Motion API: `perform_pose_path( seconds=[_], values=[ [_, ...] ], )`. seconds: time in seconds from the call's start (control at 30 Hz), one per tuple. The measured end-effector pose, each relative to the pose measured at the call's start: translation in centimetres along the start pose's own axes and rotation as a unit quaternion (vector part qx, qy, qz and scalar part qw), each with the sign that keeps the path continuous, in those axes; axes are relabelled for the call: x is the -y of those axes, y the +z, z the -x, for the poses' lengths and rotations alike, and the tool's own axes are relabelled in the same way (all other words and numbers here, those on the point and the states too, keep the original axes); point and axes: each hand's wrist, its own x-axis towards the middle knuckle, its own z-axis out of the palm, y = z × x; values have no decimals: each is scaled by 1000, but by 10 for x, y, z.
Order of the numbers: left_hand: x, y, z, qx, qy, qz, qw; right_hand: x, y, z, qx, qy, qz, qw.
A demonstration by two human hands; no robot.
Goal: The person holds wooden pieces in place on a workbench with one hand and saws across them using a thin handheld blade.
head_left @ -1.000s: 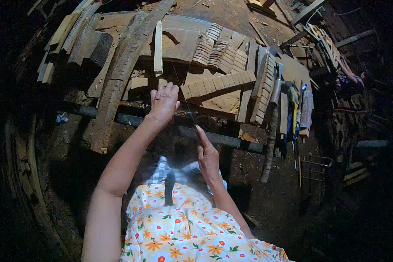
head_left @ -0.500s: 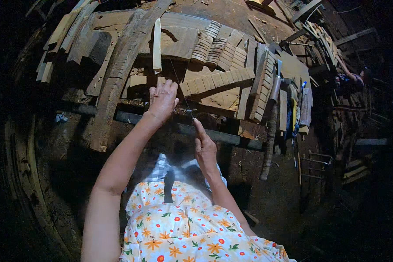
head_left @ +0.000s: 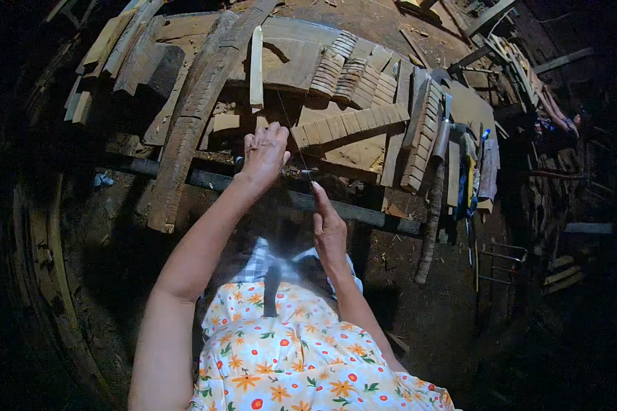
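My left hand (head_left: 266, 151) is closed at the near side of the workbench, fingers curled over a small wood piece (head_left: 261, 122) whose pale end shows past the knuckles. To its right and nearer me, my right hand (head_left: 330, 233) is closed, with the index finger stretched forward along a thin straight blade (head_left: 286, 113). This blade, likely a saw's, is seen edge-on as a fine dark line running past my left hand; its handle is hidden in my palm. Beyond my left hand lies a long pale wood strip (head_left: 256, 68).
A row of cut wooden blocks (head_left: 349, 126) lies right of my hands, with more stacked blocks (head_left: 334, 65) behind. A rough beam (head_left: 192, 123) slants across the left. Hand tools, one with a yellow part (head_left: 471, 177), hang at the right edge. Another person (head_left: 559, 120) is far right.
The whole view has shifted slightly, so the bench and both hands appear a little farther right. Both hands keep nearly the same places relative to the wood and each other.
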Motion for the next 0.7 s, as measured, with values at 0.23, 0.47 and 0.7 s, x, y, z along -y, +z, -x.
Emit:
perform_pose_path(
  seconds=[0.23,0.47,0.7],
  values=[
    [4,5,0,0,-8,-17,1000,-7,-10,25,10,2,6,1000],
    [0,-6,-2,37,-7,10,999,-24,-30,57,-71,-2,-79,994],
    [18,2,19,-52,-18,23,998,-22,-38,56,-77,-44,-94,992]
  ],
)
